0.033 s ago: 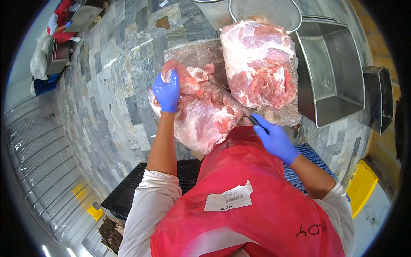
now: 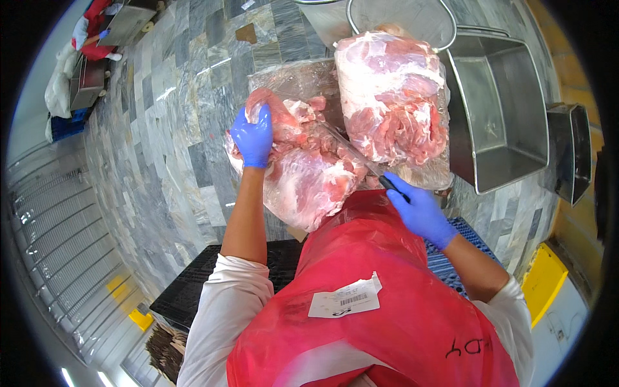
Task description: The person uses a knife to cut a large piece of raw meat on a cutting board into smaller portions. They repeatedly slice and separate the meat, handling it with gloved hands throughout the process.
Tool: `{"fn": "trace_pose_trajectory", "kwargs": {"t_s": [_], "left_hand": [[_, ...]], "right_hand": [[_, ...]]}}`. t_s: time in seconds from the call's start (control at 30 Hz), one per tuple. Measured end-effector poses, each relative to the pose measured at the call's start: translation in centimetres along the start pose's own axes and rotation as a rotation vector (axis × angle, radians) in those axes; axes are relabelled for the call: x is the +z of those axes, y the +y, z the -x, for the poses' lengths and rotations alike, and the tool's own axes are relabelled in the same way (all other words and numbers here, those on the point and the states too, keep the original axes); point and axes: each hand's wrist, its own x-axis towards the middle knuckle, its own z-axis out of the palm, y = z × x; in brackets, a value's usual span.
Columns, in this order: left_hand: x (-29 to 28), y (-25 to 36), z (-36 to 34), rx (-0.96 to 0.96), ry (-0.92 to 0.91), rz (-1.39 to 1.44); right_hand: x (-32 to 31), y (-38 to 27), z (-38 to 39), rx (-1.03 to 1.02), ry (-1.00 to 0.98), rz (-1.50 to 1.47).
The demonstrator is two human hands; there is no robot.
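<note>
My left hand [image 2: 253,134], in a blue glove, is closed on a flap at the far left end of a large piece of raw meat [image 2: 306,184]. In my blue-gloved right hand [image 2: 418,211] is a knife [image 2: 353,153], held by its black handle. Its blade slants away to the left across the meat, and the tip lies near the loose pieces at the top, partly hidden. A second big piece of raw meat [image 2: 390,97] sits just beyond and to the right of the blade.
Under the meat is a plastic-wrapped surface [image 2: 290,77]. A deep metal bin [image 2: 496,116] stands to the right, and a round metal-rimmed container [image 2: 412,16] behind. Below are black [image 2: 225,271] and blue [image 2: 474,245] pallets. Another person [image 2: 93,32] is far off at upper left.
My right hand and the knife have shifted very slightly to the right. The left hand keeps its hold on the meat.
</note>
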Motion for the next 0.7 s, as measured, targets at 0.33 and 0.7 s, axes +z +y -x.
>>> {"fn": "trace_pose_trajectory", "kwargs": {"t_s": [0.33,0.7], "left_hand": [[-0.1,0.7,-0.2,0.072,-0.014,0.084],[1.1,-1.9,0.0,0.031,0.14,-0.01]], "right_hand": [[-14.1,-12.2,-12.8,-0.14,-0.627,0.555],[-2.3,-5.6,-1.8,-0.018,-0.112,0.262]]}}
